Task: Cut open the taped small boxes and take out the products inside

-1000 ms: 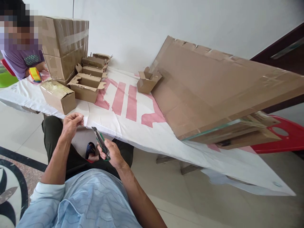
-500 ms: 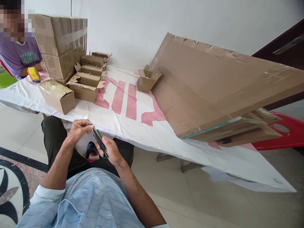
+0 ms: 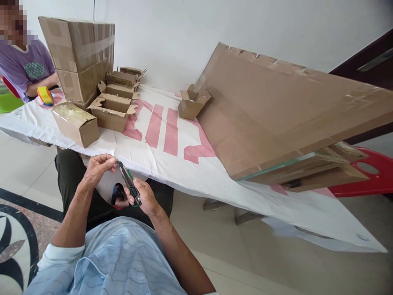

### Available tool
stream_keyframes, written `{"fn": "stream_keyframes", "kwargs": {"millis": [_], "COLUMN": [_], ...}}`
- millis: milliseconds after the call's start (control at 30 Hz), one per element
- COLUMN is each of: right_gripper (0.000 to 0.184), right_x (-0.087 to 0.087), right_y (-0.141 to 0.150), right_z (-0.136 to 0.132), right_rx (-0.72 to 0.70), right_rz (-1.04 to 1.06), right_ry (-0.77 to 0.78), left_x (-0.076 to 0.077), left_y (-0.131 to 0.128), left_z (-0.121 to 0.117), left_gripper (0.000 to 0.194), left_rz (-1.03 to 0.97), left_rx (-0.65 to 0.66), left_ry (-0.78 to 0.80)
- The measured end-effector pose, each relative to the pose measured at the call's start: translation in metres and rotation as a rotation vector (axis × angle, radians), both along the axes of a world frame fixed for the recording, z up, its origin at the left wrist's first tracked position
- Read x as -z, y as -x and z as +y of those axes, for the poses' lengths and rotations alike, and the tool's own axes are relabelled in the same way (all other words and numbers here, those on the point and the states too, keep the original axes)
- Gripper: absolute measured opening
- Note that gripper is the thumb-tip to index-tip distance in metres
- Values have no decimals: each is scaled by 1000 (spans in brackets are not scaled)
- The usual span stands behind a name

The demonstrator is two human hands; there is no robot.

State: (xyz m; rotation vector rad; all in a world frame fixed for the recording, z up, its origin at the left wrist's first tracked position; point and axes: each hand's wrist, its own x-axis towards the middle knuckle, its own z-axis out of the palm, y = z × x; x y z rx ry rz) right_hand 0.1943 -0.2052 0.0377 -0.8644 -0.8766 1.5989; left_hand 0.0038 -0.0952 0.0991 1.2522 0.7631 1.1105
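My right hand [image 3: 144,198] grips a green and black utility knife [image 3: 129,183] by its handle, low in front of my lap. The knife's tip points up and to the left. My left hand [image 3: 97,167] is curled, with thumb and fingers pinched at that tip. Both hands hover just below the near edge of a table covered by a white sheet with red markings [image 3: 159,135]. A small taped cardboard box [image 3: 75,123] lies on the sheet just above my left hand.
Several open small cartons [image 3: 112,110] and a tall taped box [image 3: 81,57] stand at the back left. A large flat cardboard sheet [image 3: 276,110] leans over the right half. Another person in purple [image 3: 27,67] sits far left near a tape roll [image 3: 45,95]. A red stool [image 3: 365,180] is right.
My left hand has come down from the sheet's edge to the knife tip and now pinches it. The right hand has kept the knife in about the same place.
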Motion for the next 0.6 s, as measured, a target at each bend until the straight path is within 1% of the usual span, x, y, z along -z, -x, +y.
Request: {"fn": "stream_keyframes", "kwargs": {"millis": [133,233,300,400,467,533,600], "right_gripper": [67,66,62,52,40,28,21], "right_x": [-2,-2,0,1,1,0,-2], "right_y": [1,2,2,-1,-5,-10,-16], "right_z": [1,0,-1,-3,-5,-5,-4], "right_rx": [14,60,110,194,273,366,449], "right_rz": [-27,-65,-120,-251,-410,-609,-788], "right_ry": [-12,-49,-110,-228,-339,-492,-663], "left_x": [0,0,3,9,15,19,22], "left_y": [-11,-12,-9,-5,-1,2,5], "left_z": [-7,-8,-7,-4,-3,-1,0], "left_gripper": [51,56,57,57,57,58,59], "left_rz": [65,69,53,9,-19,-37,-41], "left_rx": [61,80,106,155,178,187,184], "left_ry": [-74,-107,-99,-45,-8,11,15]}}
